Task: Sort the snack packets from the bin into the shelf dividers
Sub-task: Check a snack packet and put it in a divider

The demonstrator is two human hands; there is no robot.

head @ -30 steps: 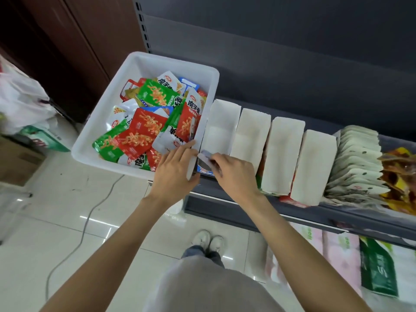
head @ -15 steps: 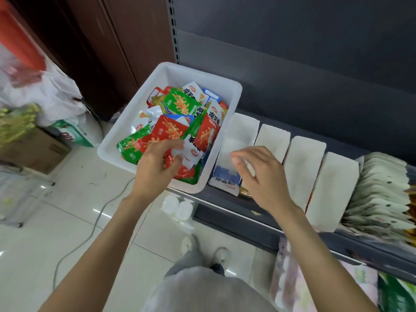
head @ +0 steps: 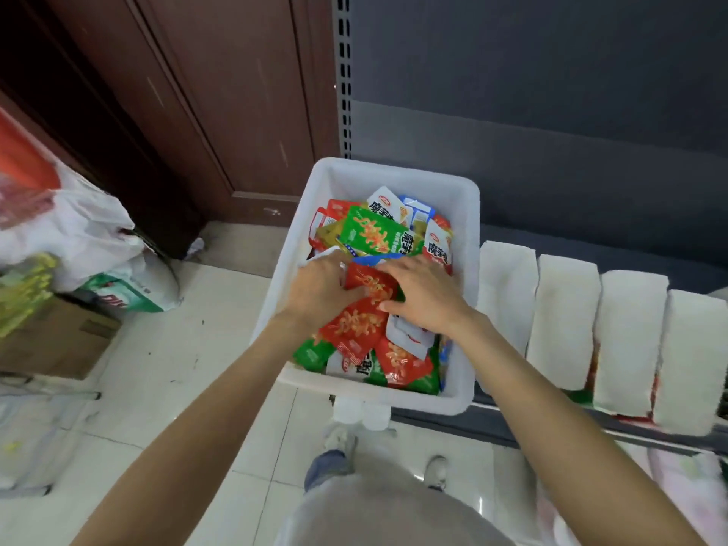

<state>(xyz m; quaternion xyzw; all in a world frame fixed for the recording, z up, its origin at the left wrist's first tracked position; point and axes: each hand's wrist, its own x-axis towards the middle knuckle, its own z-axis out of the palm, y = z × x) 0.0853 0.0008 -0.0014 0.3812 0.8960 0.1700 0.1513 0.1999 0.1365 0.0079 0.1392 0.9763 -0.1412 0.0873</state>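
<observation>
A white bin [head: 469,246] full of red, green, white and blue snack packets sits at the left end of the shelf. Both my hands are inside it, over the middle of the pile. My left hand [head: 318,287] grips the left edge of a red packet [head: 372,287]. From the other side my right hand [head: 427,295] lies over the packets with fairly straight fingers, touching that red packet. More red packets [head: 350,329] and a green one [head: 372,232] lie around them. White shelf dividers [head: 563,321] stand in a row right of the bin.
Left of me on the tiled floor stand white plastic bags [head: 78,230] and a cardboard box [head: 55,340]. A brown wooden door [head: 205,112] is behind them. The dark shelf back panel [head: 551,132] rises behind the bin. White bottle caps [head: 362,411] show under the bin's front edge.
My right hand has left the shelf dividers and moved left into the bin. My left hand has gone deeper into the pile and holds a red packet. The view has turned left.
</observation>
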